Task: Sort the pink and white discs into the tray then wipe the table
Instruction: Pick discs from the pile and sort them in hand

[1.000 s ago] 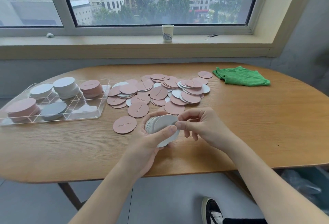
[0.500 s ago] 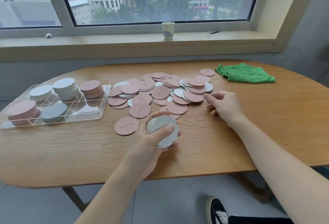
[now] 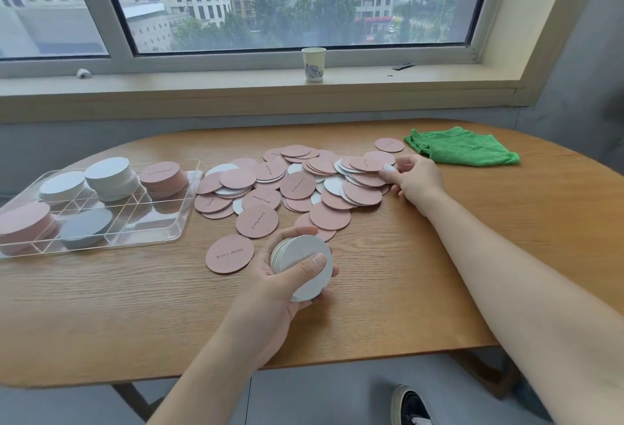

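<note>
Discs fill the middle of the bench (image 3: 405, 289). The left hand (image 3: 280, 289) grips a stack of white discs (image 3: 302, 267), thumb pressed across the top face and fingers curled underneath, held just above the near part of the bench. Just left of that hand lies a single pink disc (image 3: 229, 254) with writing on it. Beyond it spreads the loose pile of pink and white discs (image 3: 304, 181). The right hand (image 3: 417, 179) reaches to the far right edge of that pile, its fingertips pinching the rim of a white disc (image 3: 388, 170) there. Behind the right hand lies a green cloth (image 3: 462, 151). Well to the left of the left hand sits the clear tray (image 3: 162, 228), holding separate pink and white stacks in its compartments.
</note>
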